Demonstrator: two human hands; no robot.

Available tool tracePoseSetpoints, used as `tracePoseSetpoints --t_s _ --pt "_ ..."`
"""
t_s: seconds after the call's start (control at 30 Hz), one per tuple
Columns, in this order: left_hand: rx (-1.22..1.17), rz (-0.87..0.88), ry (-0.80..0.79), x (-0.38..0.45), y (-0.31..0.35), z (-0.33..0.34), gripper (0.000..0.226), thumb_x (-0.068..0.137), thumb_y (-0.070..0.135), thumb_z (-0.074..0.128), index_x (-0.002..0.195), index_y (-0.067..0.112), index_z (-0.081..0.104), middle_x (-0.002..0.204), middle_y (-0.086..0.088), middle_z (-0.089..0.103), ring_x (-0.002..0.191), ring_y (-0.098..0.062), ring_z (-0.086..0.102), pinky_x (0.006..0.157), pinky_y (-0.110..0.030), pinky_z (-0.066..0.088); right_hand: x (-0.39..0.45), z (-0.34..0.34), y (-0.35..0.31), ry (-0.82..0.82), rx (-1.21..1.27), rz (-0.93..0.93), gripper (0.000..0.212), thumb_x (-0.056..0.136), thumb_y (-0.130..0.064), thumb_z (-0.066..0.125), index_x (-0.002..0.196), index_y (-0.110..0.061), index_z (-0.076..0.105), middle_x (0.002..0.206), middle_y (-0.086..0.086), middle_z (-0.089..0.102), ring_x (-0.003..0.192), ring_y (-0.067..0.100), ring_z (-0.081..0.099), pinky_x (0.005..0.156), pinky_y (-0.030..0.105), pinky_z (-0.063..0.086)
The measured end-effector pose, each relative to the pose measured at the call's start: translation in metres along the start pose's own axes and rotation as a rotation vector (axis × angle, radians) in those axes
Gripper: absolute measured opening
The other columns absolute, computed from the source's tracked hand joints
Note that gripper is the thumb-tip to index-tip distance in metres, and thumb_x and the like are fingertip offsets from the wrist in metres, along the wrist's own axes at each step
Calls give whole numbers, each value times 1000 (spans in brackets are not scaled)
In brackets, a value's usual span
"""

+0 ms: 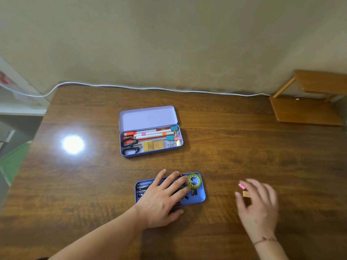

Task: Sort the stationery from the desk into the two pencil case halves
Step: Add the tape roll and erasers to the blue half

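Blue tray (202, 196) lies under the flat, spread left hand (165, 196); the blurry right hand (260, 205) is spread near a pink eraser (241, 186).

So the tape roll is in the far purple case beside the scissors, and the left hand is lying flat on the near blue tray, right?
Not quite. The head view shows the tape roll in the near blue tray, right beside the left hand lying flat there. The scissors are in the far purple case.

One head-worn wide-angle view looks forward and down over the brown wooden desk (225, 147), wall filling the upper frame.
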State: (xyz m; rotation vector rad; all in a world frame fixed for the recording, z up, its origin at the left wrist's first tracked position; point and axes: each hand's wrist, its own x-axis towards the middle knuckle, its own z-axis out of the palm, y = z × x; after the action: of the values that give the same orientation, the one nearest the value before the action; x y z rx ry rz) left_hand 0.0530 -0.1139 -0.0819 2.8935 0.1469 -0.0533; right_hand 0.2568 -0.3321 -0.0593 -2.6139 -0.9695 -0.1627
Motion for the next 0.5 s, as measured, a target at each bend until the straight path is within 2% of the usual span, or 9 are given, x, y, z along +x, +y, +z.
tracePoseSetpoints --t_s 0.07,0.13,0.23,0.33,0.37,0.43,0.5 --pt "1 -49 -1 -1 2 1 68 87 63 46 143 27 40 155 -2 35 143 -28 29 114 -55 14 -7 -5 21 -65 -142 141 26 80 -29 73 104 -19 71 114 3 62 112 32 44 91 50 43" --pt "4 -79 -13 -1 4 2 70 86 64 46 143 25 39 155 -3 35 142 -30 31 114 -55 13 -10 -3 31 -145 -205 148 28 73 -27 79 100 -21 73 115 3 61 112 32 42 88 51 43" --pt "25 -85 -32 -1 6 2 71 88 65 42 146 25 35 157 -4 32 143 -31 30 112 -54 13 -6 -1 33 -159 -240 90 20 72 -25 78 92 -23 75 112 1 62 109 30 42 85 51 43" --pt "39 -101 -27 -2 6 0 72 91 65 39 149 23 31 159 -3 26 145 -30 26 112 -55 12 -5 1 18 -80 -144 69 10 79 -22 71 89 -23 74 105 -1 63 104 27 44 83 48 43" --pt "42 -114 -29 -2 7 0 74 91 65 38 150 22 30 160 -3 24 146 -30 24 112 -56 12 -5 3 7 -61 -47 34 9 84 -24 66 89 -24 74 102 -3 63 101 24 46 81 43 44" --pt "47 -136 -40 -3 6 1 76 92 66 36 152 21 26 160 -3 21 146 -30 22 112 -57 13 -4 8 -21 -82 149 -118 25 94 -35 50 87 -24 72 93 -8 61 90 17 51 77 33 41" --pt "49 -155 -59 -4 6 3 79 92 68 34 153 19 24 161 -3 19 147 -31 21 112 -58 14 -5 16 -49 -131 166 -307 34 95 -41 40 86 -26 69 86 -12 59 83 12 51 72 28 36"
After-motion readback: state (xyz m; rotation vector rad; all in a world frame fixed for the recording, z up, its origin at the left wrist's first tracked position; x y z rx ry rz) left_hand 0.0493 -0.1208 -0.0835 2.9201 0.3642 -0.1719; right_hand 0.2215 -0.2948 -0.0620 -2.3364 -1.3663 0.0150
